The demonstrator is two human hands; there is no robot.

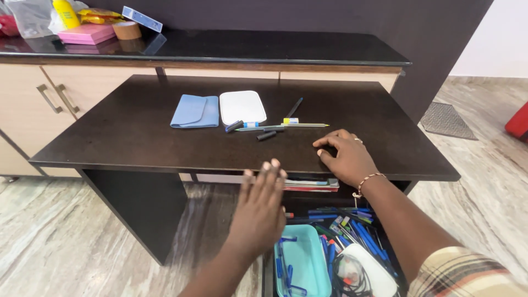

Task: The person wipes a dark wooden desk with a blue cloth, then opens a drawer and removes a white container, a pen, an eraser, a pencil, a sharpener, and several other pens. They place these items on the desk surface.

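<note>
My right hand (345, 158) rests flat on the front edge of a dark brown desk (137, 137), fingers spread, holding nothing. My left hand (259, 212) hovers in front of the desk edge, fingers straight and together, empty. Below both hands an open drawer (352, 231) is full of blue pens, with a teal tray (308, 258) and a white pouch (374, 269) in it. On the desktop lie a white tablet-like pad (242, 106), a folded blue cloth (194, 111), a dark marker (234, 126), its cap (267, 135) and several pens (291, 125).
A black counter (247, 47) runs behind the desk, carrying a pink box (87, 33), a tape roll (126, 29), bags and a yellow bottle (66, 14). Cream cabinet doors (33, 104) stand at left. Books (311, 184) lie on a shelf under the desktop. Marble floor surrounds.
</note>
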